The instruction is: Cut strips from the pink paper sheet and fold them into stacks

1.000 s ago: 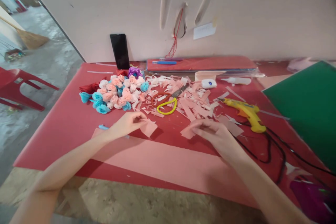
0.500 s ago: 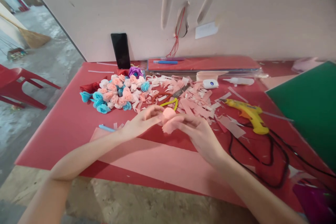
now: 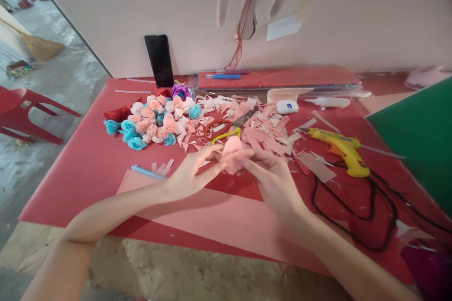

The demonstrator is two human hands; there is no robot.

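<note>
Between my two hands is a pink paper flower (image 3: 232,148), held above the front middle of the red table. My left hand (image 3: 192,171) pinches its left side with thumb and fingers. On the other side, the fingertips of my right hand (image 3: 273,174) grip its petals. Just behind the flower lie scissors (image 3: 228,137) with yellow and orange handles, among pink and white paper scraps (image 3: 266,134). A long sheet of pink paper (image 3: 219,221) spreads flat beneath my hands. To the left sits a heap of finished paper roses (image 3: 151,122) in pink, white, blue, red and purple.
A yellow glue gun (image 3: 341,148) with a looped black cord (image 3: 353,240) lies at the right, near a green board (image 3: 416,141). A phone (image 3: 159,61) leans against the back wall. Pens (image 3: 223,76), a white glue bottle (image 3: 330,102) and a blue pen (image 3: 146,171) lie about.
The flower has turned in my fingers, so its rounded petal stands more upright. My hands stay close together around it. The view has shifted slightly.
</note>
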